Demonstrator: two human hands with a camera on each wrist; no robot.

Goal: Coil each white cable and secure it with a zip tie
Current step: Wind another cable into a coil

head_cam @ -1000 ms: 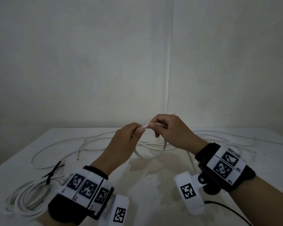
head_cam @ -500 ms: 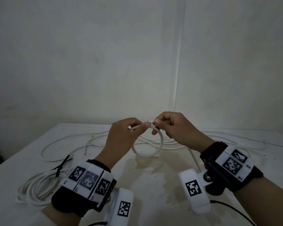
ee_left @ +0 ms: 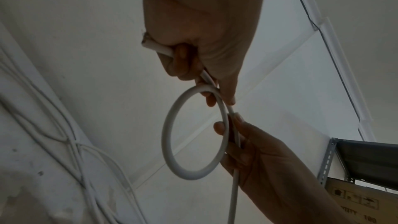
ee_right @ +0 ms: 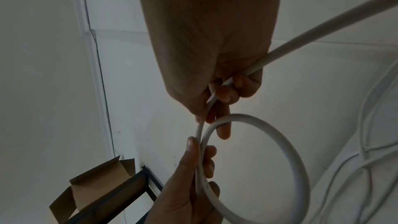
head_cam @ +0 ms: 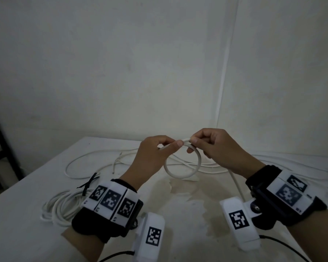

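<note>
Closing loop (head_cam: 182,163) above table (head_cam: 178,214): 1 smaller, rounder turn; left hand (head_cam: 151,157), right hand (head_cam: 216,148) pinch white cable (ee_left: 233,185) at crossing. Coiling barely started.

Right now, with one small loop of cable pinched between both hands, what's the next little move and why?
Probably draw more cable through the right hand and lay a second loop against the first loop, while the left hand pinches the crossing. Only one turn is formed, and the cable's long tail trails down to the table.

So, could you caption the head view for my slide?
Both hands pinch a white cable into its first loop above the table.
</note>
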